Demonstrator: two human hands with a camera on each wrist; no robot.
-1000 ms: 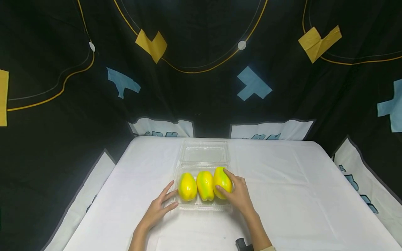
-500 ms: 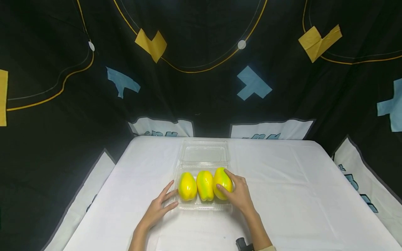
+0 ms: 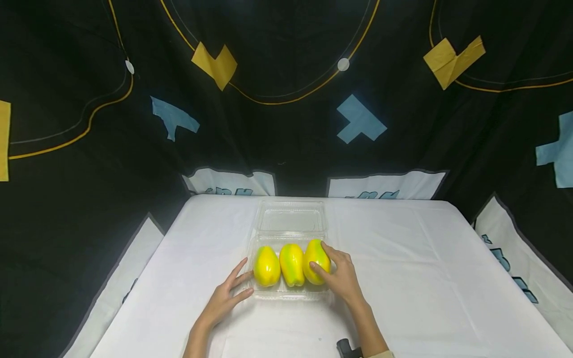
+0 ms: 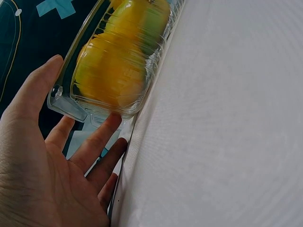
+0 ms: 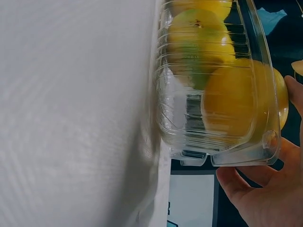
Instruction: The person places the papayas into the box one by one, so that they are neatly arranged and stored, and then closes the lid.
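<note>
Three glossy yellow-green mango-like fruits lie side by side in a clear plastic clamshell box (image 3: 291, 295): a left mango (image 3: 267, 266), a lobed middle fruit (image 3: 292, 265) and a right mango (image 3: 317, 262). My right hand (image 3: 342, 276) holds the right mango between thumb and fingers. In the right wrist view that mango (image 5: 229, 101) stands partly above the box rim, with the thumb (image 5: 296, 92) against it. My left hand (image 3: 224, 300) is spread beside the box's left end. In the left wrist view its thumb and fingers (image 4: 97, 144) reach the box wall (image 4: 142, 101).
The box's clear lid (image 3: 292, 217) lies folded back behind the fruits. A white cloth covers the table (image 3: 403, 278). A black device (image 3: 346, 348) shows beside the right forearm. Behind the table hangs a dark curtain (image 3: 282, 144) with taped shapes.
The right mango has settled very slightly lower, and the right thumb has shifted slightly on it. The left hand and the box have stayed in place.
</note>
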